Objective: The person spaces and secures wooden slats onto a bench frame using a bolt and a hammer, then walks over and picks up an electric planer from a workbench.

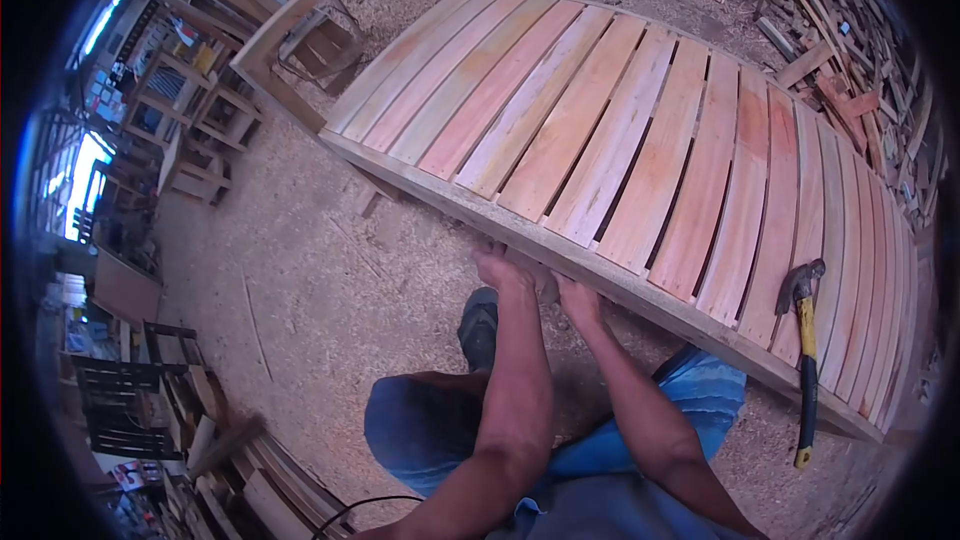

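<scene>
A long slatted wooden frame [600, 130], like a bed base or bench, stretches across the view with pinkish and tan slats. Under its near side rail [560, 252] are both hands, close together. My left hand [500, 266] is closed, its fingers curled just below the rail; what it holds is hidden in shadow. To its right, my right hand [578, 302] reaches up beneath the rail, and its fingers are mostly out of sight. A dim brownish shape, too dark to name, shows between the hands. On the slats lies a claw hammer [806, 350], its yellow and black handle overhanging the near edge.
Wood shavings cover the floor [290, 280]. A curved headboard-like end [300, 15] rises at the frame's upper left. Scrap wood [850, 90] is heaped at the far right. Chairs and wooden frames [190, 130] stand left, with loose boards [270, 480] at lower left.
</scene>
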Demonstrator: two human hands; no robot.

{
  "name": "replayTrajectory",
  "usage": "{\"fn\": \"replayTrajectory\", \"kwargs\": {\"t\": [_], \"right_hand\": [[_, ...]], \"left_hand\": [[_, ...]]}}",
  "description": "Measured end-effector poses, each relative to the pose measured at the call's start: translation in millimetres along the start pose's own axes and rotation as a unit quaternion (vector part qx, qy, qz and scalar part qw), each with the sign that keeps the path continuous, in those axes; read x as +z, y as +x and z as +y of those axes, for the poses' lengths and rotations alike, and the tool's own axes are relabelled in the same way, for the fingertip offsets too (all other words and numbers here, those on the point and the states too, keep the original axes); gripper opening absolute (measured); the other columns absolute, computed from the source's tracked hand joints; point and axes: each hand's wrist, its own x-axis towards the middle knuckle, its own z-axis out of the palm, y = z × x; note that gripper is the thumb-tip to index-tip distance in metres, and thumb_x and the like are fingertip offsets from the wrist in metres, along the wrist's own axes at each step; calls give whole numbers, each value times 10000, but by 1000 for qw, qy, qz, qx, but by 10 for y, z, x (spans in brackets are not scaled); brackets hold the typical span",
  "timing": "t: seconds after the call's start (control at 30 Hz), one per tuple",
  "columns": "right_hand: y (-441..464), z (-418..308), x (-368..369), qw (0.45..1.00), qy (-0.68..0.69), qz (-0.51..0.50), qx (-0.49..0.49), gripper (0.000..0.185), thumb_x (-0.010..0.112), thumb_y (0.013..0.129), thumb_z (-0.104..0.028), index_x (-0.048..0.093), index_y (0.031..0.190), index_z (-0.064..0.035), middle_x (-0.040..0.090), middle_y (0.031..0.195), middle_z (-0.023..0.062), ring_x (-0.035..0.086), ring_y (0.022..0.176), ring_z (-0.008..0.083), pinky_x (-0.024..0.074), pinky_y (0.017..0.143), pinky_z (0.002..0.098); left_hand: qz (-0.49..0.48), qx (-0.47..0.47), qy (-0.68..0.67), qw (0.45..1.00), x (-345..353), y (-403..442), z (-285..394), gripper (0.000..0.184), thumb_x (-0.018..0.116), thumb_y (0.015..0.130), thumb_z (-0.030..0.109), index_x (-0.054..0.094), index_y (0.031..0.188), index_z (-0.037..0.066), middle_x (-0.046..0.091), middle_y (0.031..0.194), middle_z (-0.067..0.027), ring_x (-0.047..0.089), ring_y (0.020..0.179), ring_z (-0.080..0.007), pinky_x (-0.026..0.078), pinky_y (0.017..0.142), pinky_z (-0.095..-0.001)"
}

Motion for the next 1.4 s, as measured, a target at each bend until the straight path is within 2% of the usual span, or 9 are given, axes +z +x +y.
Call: {"fn": "replayTrajectory", "kwargs": {"t": [0.07,0.17,0.3,0.33,0.4,0.43,0.63,0.93,1.4], "right_hand": [[45,-36,97,998,-62,-15,-14,552,587,1128,-499,741,1447,-76,711,1464,278,640,1394,500,479,1196,563],[154,-161,44,985,-157,-75,12,483,545,1177,-424,715,1494,-102,708,1472,244,651,1380,422,488,1202,479],[675,875,1977,978,193,82,9,429,492,1205,-401,699,1438,-106,733,1407,135,672,1268,301,537,1089,460],[569,968,1674,943,327,44,37,407,538,1175,-344,726,1374,-42,737,1352,206,667,1264,352,538,1122,454],[310,-294,300,997,58,-18,45,429,626,1118,-312,680,1488,-101,699,1479,222,639,1389,412,520,1155,547],[311,-319,283,998,35,34,37,448,642,1103,-298,670,1503,-97,684,1503,236,622,1426,435,513,1176,564],[232,-405,-132,987,159,-34,-1,486,569,1154,-358,626,1567,-108,603,1623,236,585,1488,414,467,1246,566],[194,-250,-148,976,199,-88,-4,577,514,1161,-468,564,1620,-124,528,1698,210,520,1549,382,417,1292,540],[186,-12,-235,979,172,-105,18,650,485,1156,-546,522,1660,-137,468,1750,186,448,1606,357,361,1332,521]], "left_hand": [[39,20,0,999,357,-481,546,955,500,1121,703,383,1712,-39,553,1642,-252,513,1523,-387,369,1292,-525],[-195,116,98,969,752,-651,987,1036,555,1056,779,377,1731,14,436,1755,-255,396,1621,-403,286,1339,-518],[-188,96,317,925,776,-459,1063,947,653,1038,716,492,1673,32,559,1669,-199,524,1519,-377,359,1290,-526],[-192,106,338,915,788,-593,1111,926,643,1057,691,493,1674,17,591,1646,-183,560,1497,-355,388,1273,-516],[-204,110,327,916,819,-777,1073,923,604,1093,671,459,1690,-17,544,1686,-210,503,1555,-349,353,1307,-498],[-203,120,324,916,827,-718,1074,941,596,1100,673,441,1697,-37,510,1707,-231,471,1575,-362,330,1326,-497],[-174,130,308,926,946,-921,1029,902,518,1149,622,360,1732,-48,429,1767,-237,433,1613,-376,317,1346,-503],[-158,135,284,936,1031,-793,1027,753,471,1169,565,451,1699,31,506,1726,-192,511,1560,-367,395,1307,-551],[-154,142,233,950,1045,-794,966,807,544,1155,556,474,1636,-89,567,1642,-247,587,1471,-375,433,1267,-498]]}}
